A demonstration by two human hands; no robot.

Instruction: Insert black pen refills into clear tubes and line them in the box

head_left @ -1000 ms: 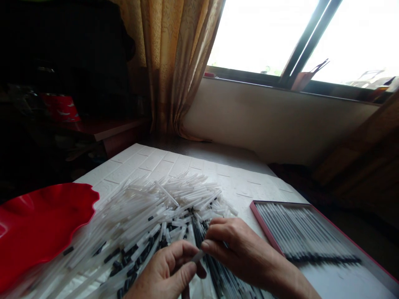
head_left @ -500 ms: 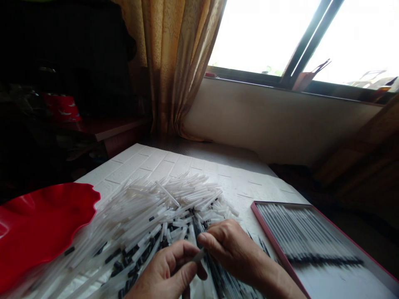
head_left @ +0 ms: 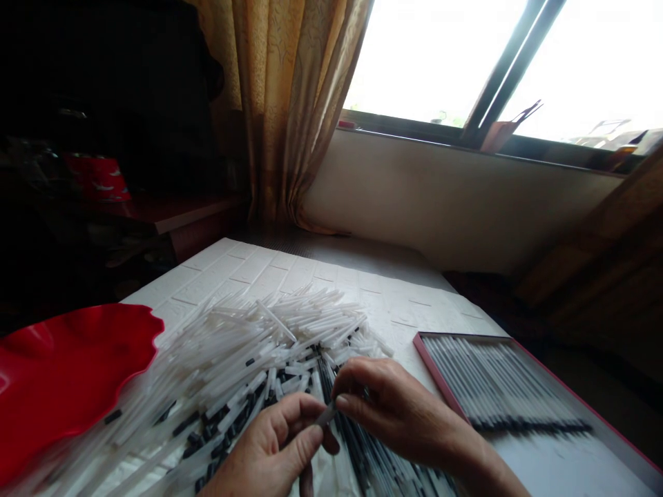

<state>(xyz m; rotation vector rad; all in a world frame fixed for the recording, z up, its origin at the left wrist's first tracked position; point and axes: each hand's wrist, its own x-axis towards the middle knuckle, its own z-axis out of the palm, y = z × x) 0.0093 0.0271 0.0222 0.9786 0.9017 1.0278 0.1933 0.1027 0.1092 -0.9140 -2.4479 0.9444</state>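
Observation:
My left hand (head_left: pixel 274 442) pinches a short translucent plastic tube (head_left: pixel 325 416) between thumb and fingers. Up against the tube's far end is my right hand (head_left: pixel 386 400), fingers curled and thumb pressed in; what it grips there is mostly hidden by the fingers. Beneath both hands lies a bundle of thin black rods (head_left: pixel 370 452). A large heap of whitish translucent tubes (head_left: pixel 228 366) spreads to the left and beyond, with short black pieces (head_left: pixel 207 435) mixed in at its near side.
A shallow box with a pink rim (head_left: pixel 440 378) on the right holds a row of translucent tubes with dark ends (head_left: pixel 492 383). A red wavy-edged basin (head_left: pixel 77 366) stands at the left. The white brick-patterned tabletop (head_left: pixel 248 266) reaches back toward a curtain (head_left: pixel 280 124) and window.
My right hand has shifted slightly and its fingers have turned at the end of the tube. My left hand keeps its pinch. The view has moved a little.

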